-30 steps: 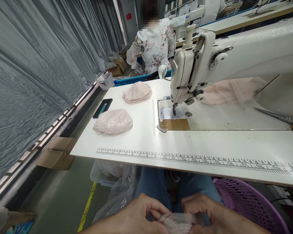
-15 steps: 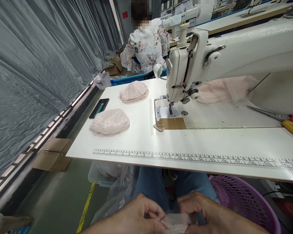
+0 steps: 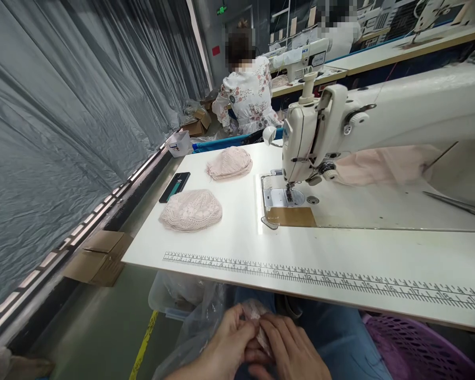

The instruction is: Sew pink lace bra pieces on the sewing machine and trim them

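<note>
Below the table's near edge, over my lap, my left hand and my right hand are pressed together, fingers closed on a small pink lace piece that peeks out between them. On the white table lie two stacks of pink lace pieces, one near and one farther back. A white sewing machine stands at the right with its needle over the metal plate.
A black phone lies by the table's left edge. Pink fabric sits behind the machine; scissors at right. A purple basket stands beside my right leg, a clear plastic bag at left. Another person sits ahead.
My hands have moved up and closer together, bunching the lace piece between them. The view has tilted upward and shifted, so the table appears lower and the scissors' handles have left the frame.
</note>
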A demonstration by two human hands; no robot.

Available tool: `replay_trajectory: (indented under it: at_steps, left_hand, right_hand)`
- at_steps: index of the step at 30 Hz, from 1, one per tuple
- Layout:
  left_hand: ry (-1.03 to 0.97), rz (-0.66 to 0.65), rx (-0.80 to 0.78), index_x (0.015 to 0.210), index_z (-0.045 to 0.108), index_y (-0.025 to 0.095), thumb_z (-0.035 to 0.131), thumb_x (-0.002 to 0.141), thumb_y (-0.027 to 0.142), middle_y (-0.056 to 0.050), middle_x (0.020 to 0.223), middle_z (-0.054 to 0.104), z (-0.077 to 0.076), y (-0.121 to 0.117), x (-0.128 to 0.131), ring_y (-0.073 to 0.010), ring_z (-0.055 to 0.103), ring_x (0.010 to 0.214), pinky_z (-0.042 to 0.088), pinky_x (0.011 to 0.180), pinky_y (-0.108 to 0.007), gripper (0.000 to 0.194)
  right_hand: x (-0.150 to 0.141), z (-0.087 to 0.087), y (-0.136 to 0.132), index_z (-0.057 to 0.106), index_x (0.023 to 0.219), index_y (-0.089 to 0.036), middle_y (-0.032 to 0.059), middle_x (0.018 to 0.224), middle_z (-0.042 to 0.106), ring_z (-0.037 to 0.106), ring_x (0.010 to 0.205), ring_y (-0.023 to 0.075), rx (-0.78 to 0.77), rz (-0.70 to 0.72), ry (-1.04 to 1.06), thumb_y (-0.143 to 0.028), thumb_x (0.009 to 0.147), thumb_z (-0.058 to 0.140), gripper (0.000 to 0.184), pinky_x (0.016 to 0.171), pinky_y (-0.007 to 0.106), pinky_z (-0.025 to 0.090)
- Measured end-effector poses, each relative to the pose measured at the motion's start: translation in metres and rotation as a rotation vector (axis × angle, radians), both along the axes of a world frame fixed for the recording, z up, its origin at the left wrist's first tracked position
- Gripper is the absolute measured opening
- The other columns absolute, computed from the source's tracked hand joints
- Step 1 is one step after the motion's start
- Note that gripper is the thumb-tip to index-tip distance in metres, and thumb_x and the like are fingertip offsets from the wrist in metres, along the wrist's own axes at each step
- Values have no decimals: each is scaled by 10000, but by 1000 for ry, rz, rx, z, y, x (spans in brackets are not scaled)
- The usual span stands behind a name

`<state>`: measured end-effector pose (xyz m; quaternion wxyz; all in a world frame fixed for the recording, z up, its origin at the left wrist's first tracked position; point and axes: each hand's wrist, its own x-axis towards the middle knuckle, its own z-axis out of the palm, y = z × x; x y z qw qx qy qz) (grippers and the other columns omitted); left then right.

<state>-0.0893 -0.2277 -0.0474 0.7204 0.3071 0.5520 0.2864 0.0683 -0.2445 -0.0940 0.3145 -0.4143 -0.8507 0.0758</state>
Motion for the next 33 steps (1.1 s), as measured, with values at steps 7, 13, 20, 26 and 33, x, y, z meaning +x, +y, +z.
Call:
replay_trajectory:
  at_steps: [7,13,20,26,33]
  left_hand:
    - [-73,-280,123,952,508,158,626,818,565,-92,920,688,21,-11,-22,-196,637,935,425,898,-325,444]
    - [539,-289,533,1091,566,192,645,656,149,-73,1032,638,31,-11,-23,-227,559,998,402,907,-318,444]
    - [523,-429,543,663,574,165,389,635,72,-15,718,589,21,-10,-16,-149,548,728,393,760,-252,209]
    - [352,-386,426,837,655,157,560,748,358,-27,795,570,32,-8,-13,-162,498,753,380,704,-239,240]
    - [316,-400,424,660,673,138,696,696,474,-10,695,514,24,-4,-5,-119,453,639,341,599,-217,339]
  right_hand:
    - [24,23,20,644,862,-220,4,752,685,634,681,154,-604,196,334,-307,982,412,275,645,232,480]
    - [36,30,20,640,738,-180,0,660,585,526,642,157,-1188,166,605,-604,825,561,439,604,248,413]
    - [47,35,21,665,743,-155,1,664,560,468,636,136,-1349,242,761,-580,763,665,426,609,251,371]
    - [48,22,21,654,719,-148,-26,614,494,380,570,100,-1371,292,800,-600,733,685,453,536,227,313]
    - [48,32,20,680,729,-162,2,695,577,479,652,138,-1351,333,811,-545,786,661,388,623,254,374]
